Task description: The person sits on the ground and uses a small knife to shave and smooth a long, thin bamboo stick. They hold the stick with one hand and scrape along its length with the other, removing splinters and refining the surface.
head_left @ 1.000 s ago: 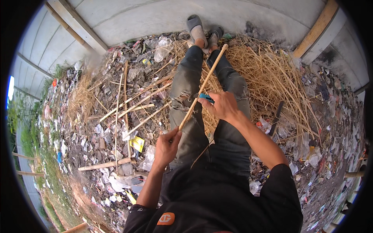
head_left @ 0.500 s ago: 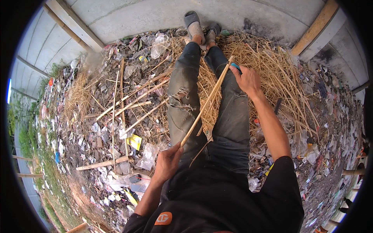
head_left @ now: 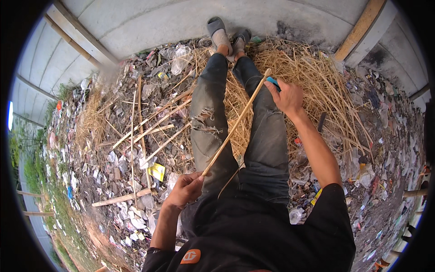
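A long pale bamboo strip [head_left: 235, 126] slants across my legs, its far end up by my right knee and shin. My left hand [head_left: 185, 190] is closed around the near end, beside my left thigh. Close to the far end, my right hand [head_left: 289, 96] grips a teal-handled tool [head_left: 273, 83]; its working edge is hidden, so I cannot tell exactly what kind it is. A thin curled sliver [head_left: 229, 181] lies across my lap. Straw-like bamboo shavings [head_left: 312, 99] are heaped beneath and to the right of my legs.
Several bamboo strips [head_left: 142, 131] lie on the littered ground at my left, near a thicker stick [head_left: 121, 197]. A grey concrete wall [head_left: 181, 22] stands beyond my feet, with wooden posts [head_left: 360, 29] against it. Plastic scraps cover much of the ground.
My left hand has shifted slightly left and nearer my body with the strip's end. Splinters that stood out along the strip no longer show. The right hand stays near the far end.
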The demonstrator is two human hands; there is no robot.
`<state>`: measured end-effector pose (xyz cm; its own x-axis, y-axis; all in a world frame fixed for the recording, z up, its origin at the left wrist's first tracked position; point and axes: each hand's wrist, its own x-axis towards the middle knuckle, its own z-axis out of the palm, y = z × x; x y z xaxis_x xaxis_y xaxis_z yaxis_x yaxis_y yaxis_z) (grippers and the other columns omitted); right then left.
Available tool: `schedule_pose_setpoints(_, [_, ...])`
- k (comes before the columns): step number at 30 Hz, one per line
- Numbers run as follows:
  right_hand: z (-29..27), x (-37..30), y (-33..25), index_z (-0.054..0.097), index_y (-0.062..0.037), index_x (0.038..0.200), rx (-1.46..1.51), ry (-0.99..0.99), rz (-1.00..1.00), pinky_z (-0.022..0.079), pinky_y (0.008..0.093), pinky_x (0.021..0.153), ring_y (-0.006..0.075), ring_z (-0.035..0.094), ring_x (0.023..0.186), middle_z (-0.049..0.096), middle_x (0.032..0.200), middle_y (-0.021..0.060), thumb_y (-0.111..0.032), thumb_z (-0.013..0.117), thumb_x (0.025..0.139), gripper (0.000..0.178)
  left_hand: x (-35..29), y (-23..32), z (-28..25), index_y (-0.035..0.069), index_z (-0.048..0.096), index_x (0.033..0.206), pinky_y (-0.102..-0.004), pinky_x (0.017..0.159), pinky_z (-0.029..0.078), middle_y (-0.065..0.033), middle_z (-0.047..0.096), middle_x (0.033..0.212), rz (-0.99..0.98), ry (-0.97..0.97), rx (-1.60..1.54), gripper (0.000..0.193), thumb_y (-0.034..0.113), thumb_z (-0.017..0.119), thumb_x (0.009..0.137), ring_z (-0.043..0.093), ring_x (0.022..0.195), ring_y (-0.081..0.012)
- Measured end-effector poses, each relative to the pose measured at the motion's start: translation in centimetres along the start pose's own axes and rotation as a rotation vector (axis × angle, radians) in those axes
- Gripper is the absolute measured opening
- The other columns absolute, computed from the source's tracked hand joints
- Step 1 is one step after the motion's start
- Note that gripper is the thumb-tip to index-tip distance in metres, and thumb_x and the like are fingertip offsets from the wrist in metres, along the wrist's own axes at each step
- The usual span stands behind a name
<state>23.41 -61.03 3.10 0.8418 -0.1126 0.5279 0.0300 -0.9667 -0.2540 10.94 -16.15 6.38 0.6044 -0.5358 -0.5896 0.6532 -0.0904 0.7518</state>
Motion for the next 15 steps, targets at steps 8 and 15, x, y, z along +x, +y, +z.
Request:
schedule_pose_setpoints(8, [0.0,3.6,0.2,0.065,-0.01,0.073,0.01,-0.159,-0.153,0.048,0.04,0.048,0.0277,0.064,0.05,0.059,0.053,0.0074,-0.068,0.057,0.099,0.064,0.8,1.5,-3.0,0.002,0.066,0.131,-0.0226,0.043,0.019,0.0103,0.031,0.066,-0.115,0.026,-0.055,0.038,0.032,0.062,0.109,0.026,0.049,-0.0021])
schedule_pose_setpoints(15, [-2.9,3.8,0.2,0.07,-0.0103,0.108,0.405,-0.21,-0.014,0.055,0.0356,0.063,0.0235,0.073,0.068,0.067,0.074,0.0038,-0.06,0.076,0.091,0.053,0.5,4.5,-4.2,0.001,0.065,0.136,-0.0221,0.046,0.022,0.0115,0.032,0.066,0.074,0.059,0.297,0.037,0.027,0.056,0.112,0.028,0.051,-0.0015])
